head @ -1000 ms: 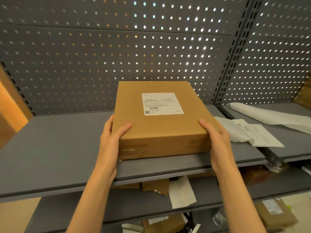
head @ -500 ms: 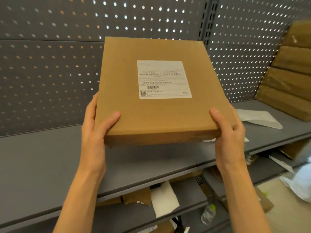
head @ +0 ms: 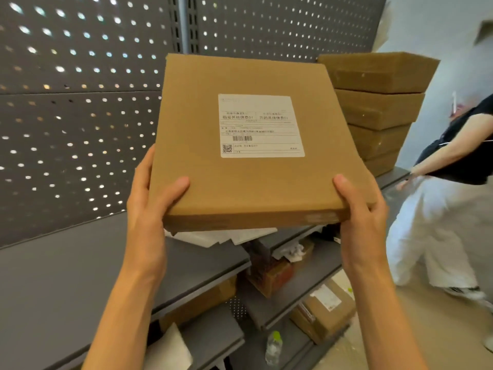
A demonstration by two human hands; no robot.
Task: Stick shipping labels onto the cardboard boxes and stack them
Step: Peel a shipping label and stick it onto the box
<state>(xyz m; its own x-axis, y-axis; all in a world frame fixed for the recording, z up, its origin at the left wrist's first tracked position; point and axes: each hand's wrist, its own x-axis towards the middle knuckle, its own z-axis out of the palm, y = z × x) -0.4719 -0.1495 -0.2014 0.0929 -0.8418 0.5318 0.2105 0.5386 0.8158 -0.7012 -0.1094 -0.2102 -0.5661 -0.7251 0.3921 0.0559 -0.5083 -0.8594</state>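
A flat brown cardboard box (head: 245, 188) is held in the air above the grey shelf (head: 66, 276), tilted with its top toward me. A white shipping label (head: 260, 125) is stuck on its top face. My left hand (head: 152, 206) grips the near left corner, thumb on top. My right hand (head: 360, 209) grips the near right corner, thumb on top too. Behind the box to the right, a stack of several brown boxes (head: 378, 110) stands on the shelf.
A perforated grey back panel (head: 74, 116) rises behind the shelf. White papers (head: 226, 236) lie under the held box. Lower shelves hold cartons (head: 325, 313) and a plastic bottle (head: 273, 348). A person in white trousers (head: 440, 222) stands at the right.
The box has been lifted off the shelf and carried to the right, toward the stack of boxes. Both hands keep the same grip. A person has come into view at the right.
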